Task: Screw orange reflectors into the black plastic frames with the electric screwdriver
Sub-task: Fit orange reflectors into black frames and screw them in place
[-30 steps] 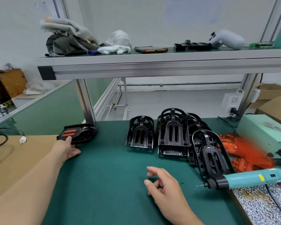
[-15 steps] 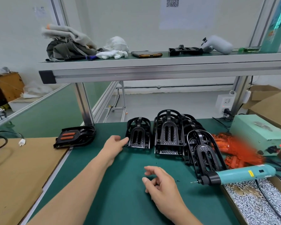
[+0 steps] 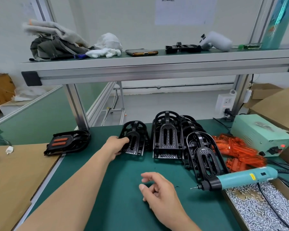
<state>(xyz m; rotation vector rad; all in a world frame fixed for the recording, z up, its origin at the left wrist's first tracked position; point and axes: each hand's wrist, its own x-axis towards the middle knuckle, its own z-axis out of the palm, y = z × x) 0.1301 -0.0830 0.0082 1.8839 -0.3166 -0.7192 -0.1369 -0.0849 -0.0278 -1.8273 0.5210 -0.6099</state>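
Observation:
My left hand [image 3: 116, 145] grips the left edge of a single black plastic frame [image 3: 137, 139] standing on the green mat. More black frames [image 3: 167, 137] are stacked to its right, one [image 3: 205, 155] leaning forward. A finished frame with orange reflectors [image 3: 67, 142] lies at the far left. Loose orange reflectors [image 3: 237, 150] are piled at the right. The teal electric screwdriver [image 3: 237, 179] lies on the mat's right side, tip pointing left. My right hand [image 3: 158, 190] hovers over the mat with loosely curled fingers, holding nothing.
A tray of silver screws [image 3: 260, 207] sits at the lower right. A pale green power box [image 3: 259, 132] stands behind the reflectors. Brown cardboard [image 3: 12, 170] covers the left side. An upper shelf [image 3: 157, 64] carries cloths, a phone and a white controller.
My left hand left the finished frame at the far left, swung right and took hold of the single black frame. My right hand stayed nearly still.

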